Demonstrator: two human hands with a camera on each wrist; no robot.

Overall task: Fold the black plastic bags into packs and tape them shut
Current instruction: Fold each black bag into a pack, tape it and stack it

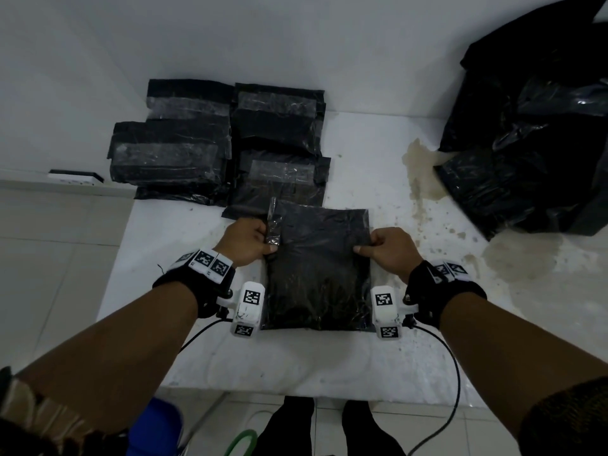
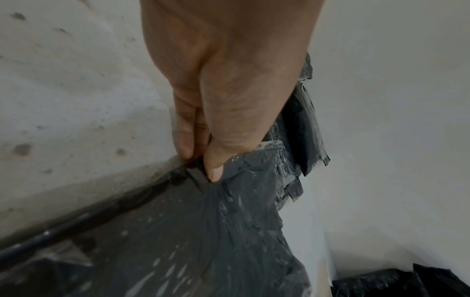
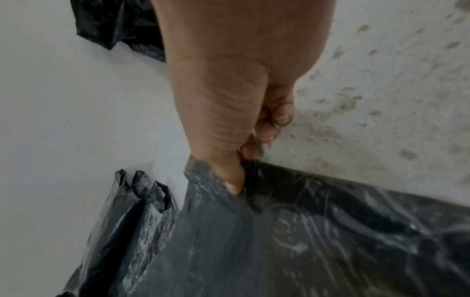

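Observation:
A flat stack of black plastic bags (image 1: 317, 268) lies on the white table (image 1: 378, 179) in front of me. My left hand (image 1: 263, 241) pinches its left edge (image 2: 229, 201), thumb on top, with a crumpled flap standing up beside the fingers. On the opposite side my right hand (image 1: 368, 246) pinches the stack's right edge (image 3: 254, 231), thumb on top as well. Several taped black packs (image 1: 217, 149) are piled behind the stack, against the wall.
A big heap of loose black bags (image 1: 533, 143) fills the table's right rear. Brownish stains (image 1: 424, 179) mark the surface between it and the stack. A small white and black object (image 1: 74, 177) sits on a ledge at left. Tiled floor and my feet show below the table's front edge.

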